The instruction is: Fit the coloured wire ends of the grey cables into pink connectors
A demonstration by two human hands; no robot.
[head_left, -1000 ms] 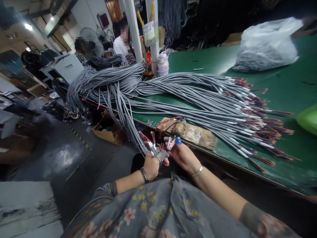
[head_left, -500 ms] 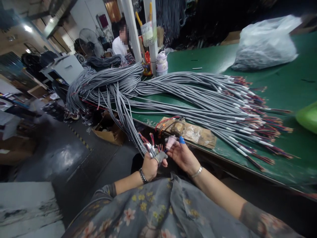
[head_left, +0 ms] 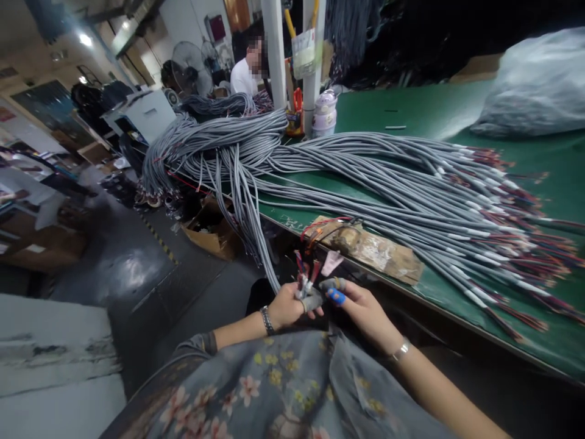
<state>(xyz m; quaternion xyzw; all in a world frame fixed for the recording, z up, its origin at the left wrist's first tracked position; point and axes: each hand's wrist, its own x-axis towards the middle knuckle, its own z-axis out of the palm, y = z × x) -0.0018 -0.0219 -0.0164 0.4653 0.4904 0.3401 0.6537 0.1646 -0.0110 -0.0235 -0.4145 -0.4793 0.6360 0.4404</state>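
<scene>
My left hand (head_left: 287, 306) is closed round the ends of a few grey cables (head_left: 256, 244) that hang off the table edge, their red and coloured wire tips sticking up above my fist. A grey finger cot covers one left finger. My right hand (head_left: 363, 311) is right beside it, fingers pinched near the wire tips, with a blue cot on one fingertip. A small pink tag (head_left: 331, 263) shows just above those fingers; whether they hold it I cannot tell. A big pile of grey cables (head_left: 388, 183) lies across the green table (head_left: 425, 113).
A worn cardboard pad (head_left: 372, 247) is taped at the table edge. A cardboard box (head_left: 212, 228) sits on the floor below. A plastic bag (head_left: 534, 88) lies at the far right. A white post (head_left: 311, 61) and a jar (head_left: 325, 114) stand behind; a person in white (head_left: 244, 73) sits farther back.
The camera has shifted, so everything sits further right. My right hand has dropped and closed in against my left fist; the wire tips look more bunched.
</scene>
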